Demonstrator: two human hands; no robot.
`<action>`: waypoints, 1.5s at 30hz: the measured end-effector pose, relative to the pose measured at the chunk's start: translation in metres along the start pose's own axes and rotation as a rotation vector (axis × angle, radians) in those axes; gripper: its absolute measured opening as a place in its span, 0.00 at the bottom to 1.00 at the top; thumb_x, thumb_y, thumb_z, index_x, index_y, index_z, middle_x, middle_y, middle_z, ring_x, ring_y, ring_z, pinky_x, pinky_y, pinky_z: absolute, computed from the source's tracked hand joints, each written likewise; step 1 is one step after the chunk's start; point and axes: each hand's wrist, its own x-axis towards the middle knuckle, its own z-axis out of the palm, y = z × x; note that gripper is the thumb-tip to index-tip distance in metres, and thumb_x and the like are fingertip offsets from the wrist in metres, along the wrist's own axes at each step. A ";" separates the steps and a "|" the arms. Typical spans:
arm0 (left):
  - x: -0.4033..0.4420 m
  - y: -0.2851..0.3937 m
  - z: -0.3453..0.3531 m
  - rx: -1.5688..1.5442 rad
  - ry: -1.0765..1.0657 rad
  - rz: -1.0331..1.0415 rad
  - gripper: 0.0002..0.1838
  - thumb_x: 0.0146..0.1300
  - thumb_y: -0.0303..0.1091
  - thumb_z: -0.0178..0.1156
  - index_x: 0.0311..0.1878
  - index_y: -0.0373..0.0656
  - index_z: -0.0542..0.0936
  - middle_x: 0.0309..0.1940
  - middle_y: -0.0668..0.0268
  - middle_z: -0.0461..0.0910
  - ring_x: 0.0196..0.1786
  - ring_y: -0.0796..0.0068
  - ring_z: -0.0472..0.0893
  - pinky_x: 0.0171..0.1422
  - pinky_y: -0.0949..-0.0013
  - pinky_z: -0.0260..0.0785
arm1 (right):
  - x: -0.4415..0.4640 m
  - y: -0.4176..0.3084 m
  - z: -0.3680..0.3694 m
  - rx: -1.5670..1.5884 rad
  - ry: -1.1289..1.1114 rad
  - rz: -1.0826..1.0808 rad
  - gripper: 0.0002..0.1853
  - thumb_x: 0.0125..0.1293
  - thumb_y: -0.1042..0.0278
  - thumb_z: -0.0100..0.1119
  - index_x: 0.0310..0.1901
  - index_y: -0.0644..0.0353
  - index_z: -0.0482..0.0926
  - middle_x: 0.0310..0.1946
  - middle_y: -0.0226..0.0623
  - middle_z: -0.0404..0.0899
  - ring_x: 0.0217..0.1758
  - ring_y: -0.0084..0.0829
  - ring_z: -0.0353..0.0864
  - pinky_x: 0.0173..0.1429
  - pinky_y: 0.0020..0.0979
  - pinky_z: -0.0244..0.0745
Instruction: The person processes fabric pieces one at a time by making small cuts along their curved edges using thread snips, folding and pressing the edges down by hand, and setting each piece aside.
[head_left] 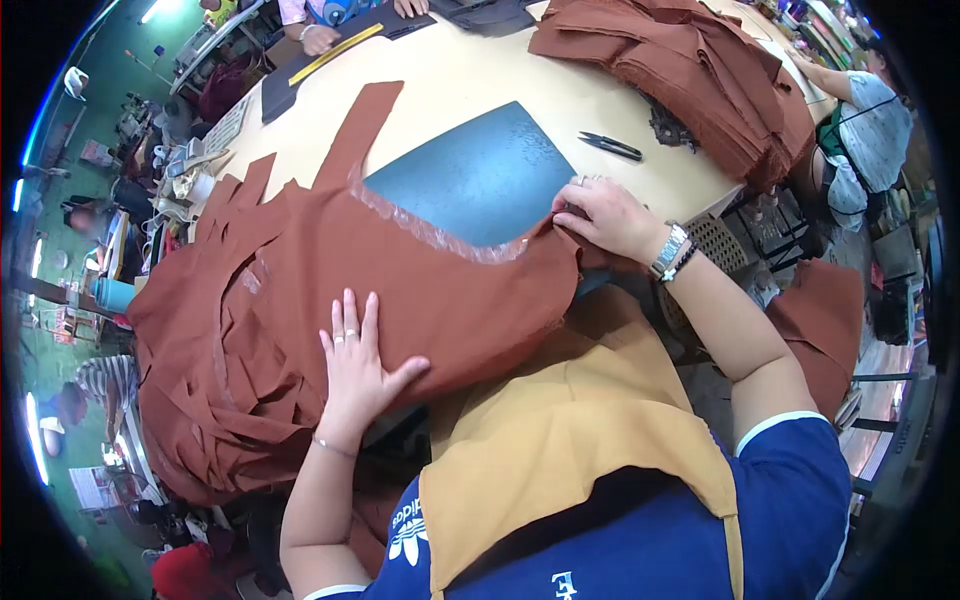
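Rust-brown fabric (430,310) spreads over the table's near edge, with a curved edge carrying a clear, shiny strip (440,238). My left hand (358,360) lies on it with fingers spread. At the right end of the curved edge, my right hand (608,215) pinches the fabric between thumb and fingers. Beneath the curve, a dark blue-green sheet (480,170) rests on the table. A small pair of black thread snips (610,146) lies right of the sheet. More bunched brown fabric (220,400) hangs at the left.
A large pile of brown fabric (690,80) sits on the pale table (450,70) at the back right. Across the table are a person's hands (320,40) near a yellow ruler (335,54). Another person (868,130) is at the right, beyond a plastic-backed chair (715,245).
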 end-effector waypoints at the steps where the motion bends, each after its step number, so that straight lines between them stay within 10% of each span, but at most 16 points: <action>1: -0.012 0.006 -0.004 -0.003 -0.032 -0.007 0.59 0.52 0.74 0.61 0.79 0.46 0.53 0.80 0.47 0.43 0.81 0.42 0.43 0.76 0.28 0.36 | 0.004 0.000 -0.003 0.006 -0.015 -0.008 0.08 0.60 0.67 0.65 0.37 0.59 0.78 0.30 0.41 0.79 0.38 0.42 0.80 0.46 0.41 0.75; 5: -0.002 0.030 -0.018 0.051 -0.014 0.063 0.56 0.57 0.72 0.59 0.79 0.45 0.53 0.80 0.46 0.42 0.81 0.43 0.44 0.75 0.26 0.37 | 0.027 -0.009 -0.031 0.111 -0.105 0.013 0.07 0.56 0.68 0.61 0.35 0.58 0.77 0.27 0.39 0.79 0.33 0.42 0.80 0.52 0.40 0.72; 9: 0.075 0.067 -0.023 -0.235 0.270 0.470 0.42 0.60 0.59 0.65 0.72 0.44 0.66 0.73 0.49 0.62 0.76 0.46 0.59 0.76 0.40 0.48 | 0.050 -0.030 -0.058 0.055 -0.215 -0.043 0.07 0.54 0.71 0.59 0.37 0.56 0.77 0.25 0.34 0.79 0.33 0.40 0.80 0.56 0.39 0.69; 12: 0.140 0.099 -0.013 -0.438 -0.011 0.578 0.23 0.55 0.51 0.70 0.46 0.44 0.82 0.40 0.62 0.84 0.48 0.61 0.81 0.59 0.57 0.63 | 0.065 -0.044 -0.088 -0.032 -0.280 0.002 0.09 0.54 0.74 0.57 0.38 0.56 0.77 0.32 0.35 0.79 0.38 0.38 0.77 0.61 0.44 0.66; 15: 0.151 0.109 0.008 -0.390 0.317 0.549 0.22 0.54 0.53 0.71 0.41 0.45 0.82 0.35 0.66 0.84 0.42 0.65 0.82 0.55 0.60 0.63 | 0.065 -0.031 -0.077 -0.548 0.254 -0.200 0.10 0.57 0.75 0.57 0.41 0.56 0.78 0.37 0.35 0.80 0.40 0.38 0.79 0.60 0.41 0.68; 22: 0.152 0.109 0.014 -0.299 0.376 0.514 0.23 0.51 0.55 0.72 0.41 0.47 0.83 0.36 0.66 0.81 0.44 0.65 0.80 0.55 0.59 0.60 | 0.046 -0.028 0.004 0.098 -0.127 -0.035 0.10 0.62 0.71 0.59 0.45 0.59 0.82 0.42 0.43 0.81 0.47 0.45 0.82 0.53 0.43 0.77; 31: 0.162 0.081 0.003 -0.359 0.252 0.637 0.10 0.65 0.35 0.63 0.47 0.45 0.85 0.38 0.64 0.82 0.46 0.61 0.79 0.58 0.58 0.65 | 0.034 -0.010 0.019 0.056 -0.084 -0.164 0.08 0.64 0.72 0.57 0.42 0.57 0.84 0.38 0.39 0.81 0.44 0.41 0.81 0.52 0.38 0.77; 45: 0.159 0.063 -0.003 -0.228 0.224 0.644 0.10 0.64 0.30 0.61 0.46 0.55 0.86 0.44 0.70 0.83 0.53 0.68 0.81 0.74 0.46 0.58 | 0.016 -0.034 0.021 -0.297 -0.121 -0.217 0.20 0.64 0.73 0.50 0.57 0.56 0.79 0.47 0.34 0.78 0.49 0.34 0.78 0.54 0.34 0.76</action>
